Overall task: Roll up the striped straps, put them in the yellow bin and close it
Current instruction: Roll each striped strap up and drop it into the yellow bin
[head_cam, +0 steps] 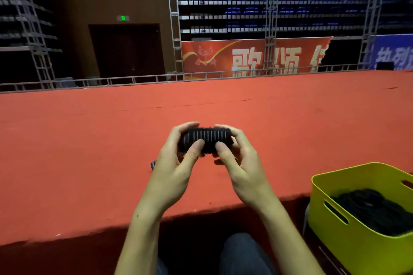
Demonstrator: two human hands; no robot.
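Note:
A rolled black strap with thin pale stripes is held above the red stage floor, its axis lying left to right. My left hand grips its left end, thumb pressed on the front. My right hand grips its right end, thumb also on the front. A short loose piece of striped strap shows on the floor just left of my left hand. The yellow bin stands at the lower right, without a lid on it, with a heap of dark straps inside.
The red carpeted stage stretches ahead, its front edge running just before my knees. A metal rail and truss towers border the far edge, with a red banner and blue seating rows behind.

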